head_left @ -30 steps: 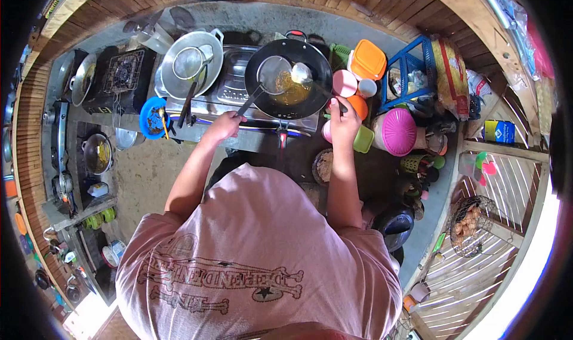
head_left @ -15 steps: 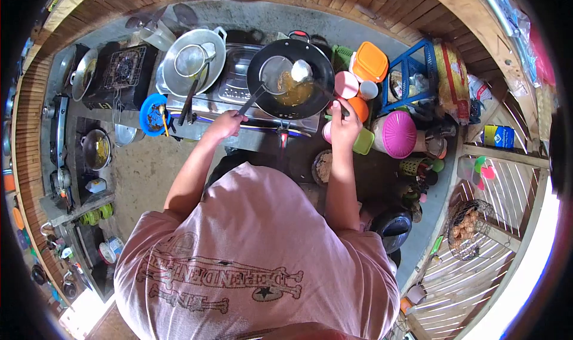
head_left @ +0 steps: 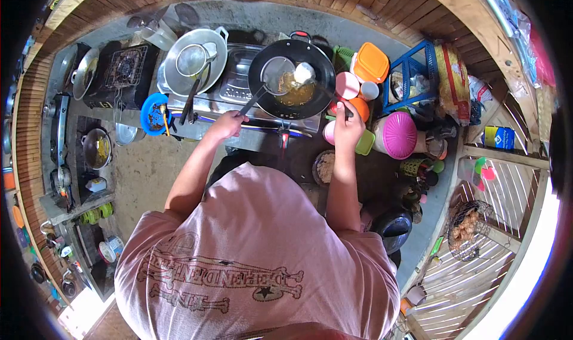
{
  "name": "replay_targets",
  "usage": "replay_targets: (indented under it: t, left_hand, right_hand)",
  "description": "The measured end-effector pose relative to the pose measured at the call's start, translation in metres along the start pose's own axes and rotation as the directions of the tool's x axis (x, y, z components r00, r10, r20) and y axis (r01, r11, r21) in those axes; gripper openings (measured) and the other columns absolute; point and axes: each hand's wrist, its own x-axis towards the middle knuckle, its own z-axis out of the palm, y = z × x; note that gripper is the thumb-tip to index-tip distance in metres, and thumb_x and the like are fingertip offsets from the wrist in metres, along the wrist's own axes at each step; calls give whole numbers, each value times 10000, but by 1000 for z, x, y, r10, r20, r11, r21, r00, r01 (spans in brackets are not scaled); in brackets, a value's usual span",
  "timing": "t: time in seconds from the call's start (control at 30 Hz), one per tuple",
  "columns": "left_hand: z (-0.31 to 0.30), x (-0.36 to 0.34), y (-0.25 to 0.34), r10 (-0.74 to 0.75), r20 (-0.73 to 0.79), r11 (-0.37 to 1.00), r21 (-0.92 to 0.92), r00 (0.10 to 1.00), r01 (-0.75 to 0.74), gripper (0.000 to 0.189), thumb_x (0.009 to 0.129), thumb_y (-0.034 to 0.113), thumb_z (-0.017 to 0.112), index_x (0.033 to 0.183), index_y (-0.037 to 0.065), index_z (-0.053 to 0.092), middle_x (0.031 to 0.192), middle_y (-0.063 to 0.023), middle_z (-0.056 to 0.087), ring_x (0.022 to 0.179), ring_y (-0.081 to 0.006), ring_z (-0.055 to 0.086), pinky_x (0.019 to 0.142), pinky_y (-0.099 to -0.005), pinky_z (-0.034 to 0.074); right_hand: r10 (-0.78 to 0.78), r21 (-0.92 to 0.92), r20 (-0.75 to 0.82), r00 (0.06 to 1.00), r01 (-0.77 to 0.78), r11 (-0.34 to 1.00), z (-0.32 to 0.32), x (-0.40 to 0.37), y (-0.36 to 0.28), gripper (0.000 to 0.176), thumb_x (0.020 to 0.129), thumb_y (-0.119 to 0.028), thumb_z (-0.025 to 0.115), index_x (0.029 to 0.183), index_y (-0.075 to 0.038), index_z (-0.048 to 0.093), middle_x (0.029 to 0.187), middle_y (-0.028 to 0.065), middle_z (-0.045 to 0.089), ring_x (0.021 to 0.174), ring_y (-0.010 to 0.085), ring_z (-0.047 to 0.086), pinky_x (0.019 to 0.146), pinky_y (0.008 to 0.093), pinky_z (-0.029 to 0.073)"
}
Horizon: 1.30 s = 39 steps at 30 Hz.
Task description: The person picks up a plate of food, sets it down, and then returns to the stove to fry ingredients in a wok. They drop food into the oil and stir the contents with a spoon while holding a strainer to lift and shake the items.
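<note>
A black wok [head_left: 260, 59] sits on the gas stove [head_left: 237, 92], with yellowish oil [head_left: 298, 95] and small brown bits in its bottom. My left hand [head_left: 228, 125] is closed around the dark handle of a round mesh strainer [head_left: 276, 72], whose basket rests inside the wok. My right hand [head_left: 349, 124] grips the handle of a shiny metal ladle [head_left: 304, 73]. The ladle's bowl is over the wok, beside the strainer. Part of the ladle's handle is hard to see against the dark wok wall.
Left of the wok stand a large metal pot [head_left: 169, 71] with another strainer [head_left: 191, 60] on it and a blue bowl [head_left: 148, 120]. To the right are an orange-lidded container [head_left: 371, 62], a pink-lidded tub [head_left: 399, 136], a blue rack [head_left: 408, 80] and a bowl of brownish food [head_left: 325, 165].
The ladle's bowl has shifted slightly right in the wok, and my right hand has moved a little with it. My left hand and the strainer stay nearly still.
</note>
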Motion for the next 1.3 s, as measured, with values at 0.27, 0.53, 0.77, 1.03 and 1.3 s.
replay_targets:
  t: [0.27, 0.53, 0.77, 1.03, 1.3]
  left_hand:
    - [0, 3, -4, -2, -10, 1000, 13, 1000, 2, 269, 984, 245, 506, 1058, 33, 654, 667, 15, 531, 571, -106, 509, 574, -324, 504]
    - [2, 4, -3, 4, -13, 1000, 6, 1000, -4, 276, 994, 253, 489, 1078, 50, 657, 607, 20, 496, 533, -110, 489, 577, -329, 516]
    - [-9, 0, 3, 93, -47, 954, 292, 995, -75, 276, 973, 215, 489, 1027, 16, 672, 619, -44, 565, 518, -155, 550, 535, -331, 492]
    - [-5, 0, 8, -13, 17, 997, 73, 1000, 12, 298, 982, 253, 500, 1088, 29, 666, 614, 27, 504, 533, -115, 501, 588, -337, 515]
    - [-5, -1, 10, -18, 33, 999, 29, 999, 17, 281, 993, 260, 486, 1092, 53, 646, 618, 42, 491, 535, -93, 484, 605, -327, 518]
  right_hand:
    - [-199, -244, -12, 980, 190, 951, -6, 5, 2, 202, 886, -176, 710, 952, 15, 705, 896, 192, 720, 814, 354, 697, 758, 411, 546]
    - [-75, -69, -12, 997, 74, 995, -9, 3, -5, 178, 891, -158, 706, 947, 11, 703, 813, 180, 716, 739, 303, 710, 698, 385, 550]
    - [-173, -297, 48, 984, 179, 938, -23, 17, -26, 213, 891, -191, 704, 937, 18, 699, 772, 186, 705, 707, 339, 695, 663, 415, 547]
    - [185, 215, -1, 983, -180, 960, -3, 12, -11, 201, 897, -164, 714, 936, 32, 700, 710, 152, 691, 626, 213, 683, 629, 317, 530]
    - [-151, -140, -27, 988, 146, 979, -16, 22, -7, 191, 890, -159, 713, 957, 19, 694, 814, 180, 709, 719, 302, 699, 678, 376, 548]
